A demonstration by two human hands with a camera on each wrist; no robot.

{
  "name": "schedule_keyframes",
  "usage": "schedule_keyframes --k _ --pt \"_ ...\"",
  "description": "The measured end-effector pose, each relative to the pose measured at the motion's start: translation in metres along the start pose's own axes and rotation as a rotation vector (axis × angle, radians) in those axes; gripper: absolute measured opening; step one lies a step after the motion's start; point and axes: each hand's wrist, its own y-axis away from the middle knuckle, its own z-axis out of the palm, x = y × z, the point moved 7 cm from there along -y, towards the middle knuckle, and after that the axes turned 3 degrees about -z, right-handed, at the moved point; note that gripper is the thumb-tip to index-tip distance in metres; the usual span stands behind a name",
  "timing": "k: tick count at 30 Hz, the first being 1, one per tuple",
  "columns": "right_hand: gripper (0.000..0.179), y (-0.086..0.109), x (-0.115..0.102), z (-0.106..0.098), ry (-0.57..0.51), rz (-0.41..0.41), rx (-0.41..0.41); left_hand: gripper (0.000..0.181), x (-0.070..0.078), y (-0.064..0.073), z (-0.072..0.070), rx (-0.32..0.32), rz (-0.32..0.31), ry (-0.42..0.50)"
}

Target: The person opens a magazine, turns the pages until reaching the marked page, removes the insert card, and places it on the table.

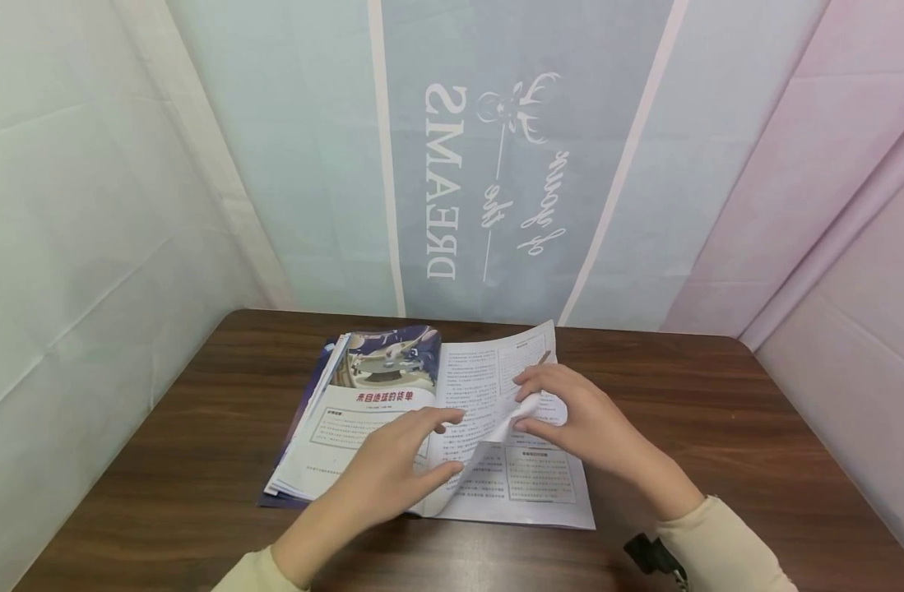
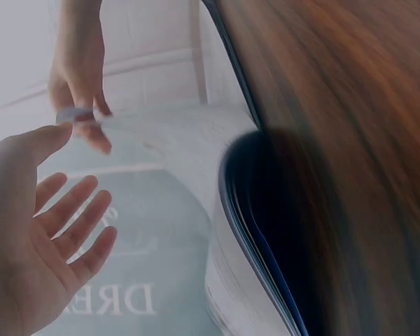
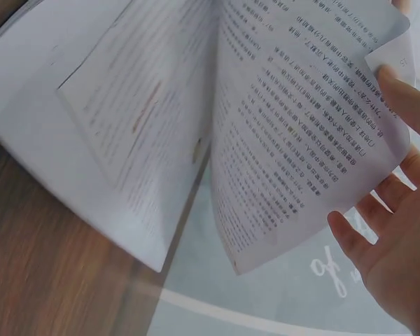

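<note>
An open magazine (image 1: pixel 392 448) lies on the table, its left page showing a coloured picture and a red title. My right hand (image 1: pixel 585 415) pinches a magazine page (image 1: pixel 521 415), which is lifted and curled toward the left. In the right wrist view the thumb of the right hand (image 3: pixel 399 238) presses on the printed page (image 3: pixel 294 140) near its folded corner, with several fingers behind it. Over the middle of the magazine is my left hand (image 1: pixel 388 469), fingers spread apart and nothing held. The left wrist view shows the palm of the left hand (image 2: pixel 42 231) beside the raised page.
The dark wooden table (image 1: pixel 178 460) extends on both sides of the magazine. A printed cloth (image 1: pixel 511 164) with mirrored lettering hangs behind it, and pale cloth walls (image 1: pixel 89 247) stand at the sides. A black strap piece (image 1: pixel 653 555) sits at the right sleeve.
</note>
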Motion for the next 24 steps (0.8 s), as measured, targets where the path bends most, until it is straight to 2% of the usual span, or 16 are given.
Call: schedule_keyframes --k 5,12,17,24 --pt "0.034 -0.005 -0.010 -0.002 -0.006 -0.033 0.021 0.055 0.015 -0.009 0.003 0.017 0.051 0.032" --pt "0.035 -0.010 -0.023 -0.006 0.017 -0.082 0.057 0.047 0.027 -0.015 0.002 0.102 0.126 0.053" --pt "0.040 -0.011 -0.028 -0.007 0.021 -0.099 0.080 0.042 0.027 -0.016 -0.001 0.146 0.121 0.042" --pt "0.061 -0.008 -0.032 -0.013 0.027 -0.131 0.138 0.047 0.019 -0.015 -0.007 0.170 0.060 0.019"
